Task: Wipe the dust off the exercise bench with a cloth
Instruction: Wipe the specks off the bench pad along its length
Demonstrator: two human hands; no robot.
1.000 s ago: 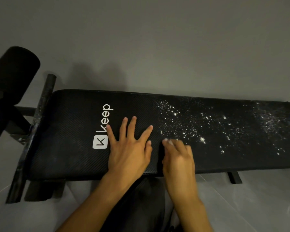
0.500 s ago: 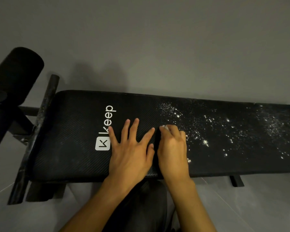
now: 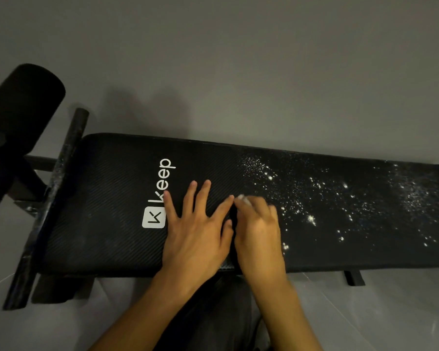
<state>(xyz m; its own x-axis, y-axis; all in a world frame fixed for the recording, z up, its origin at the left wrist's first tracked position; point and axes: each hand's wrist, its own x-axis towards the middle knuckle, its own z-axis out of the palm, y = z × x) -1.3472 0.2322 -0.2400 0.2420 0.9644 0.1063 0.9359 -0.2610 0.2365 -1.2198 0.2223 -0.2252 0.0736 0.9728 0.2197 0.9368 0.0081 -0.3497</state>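
Two hands meet our bench (image 3: 107, 198), lettered "keep" (image 3: 163, 184): left hand (image 3: 195, 231) spread flat, right hand (image 3: 259, 231) gripping a white cloth (image 3: 241, 197).

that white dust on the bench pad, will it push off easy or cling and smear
Probably loose: the dust lies as separate specks, and the bench pad by the left hand looks nearly clean. Its ribbed texture may trap fine grains, so some could smear under the cloth.

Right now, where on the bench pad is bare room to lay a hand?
Free: clean pad between logo and end bar; the far strip beyond the left hand. Crowded: the middle, where it lies beside the right hand gripping the cloth. Rightward, dust covers the pad.
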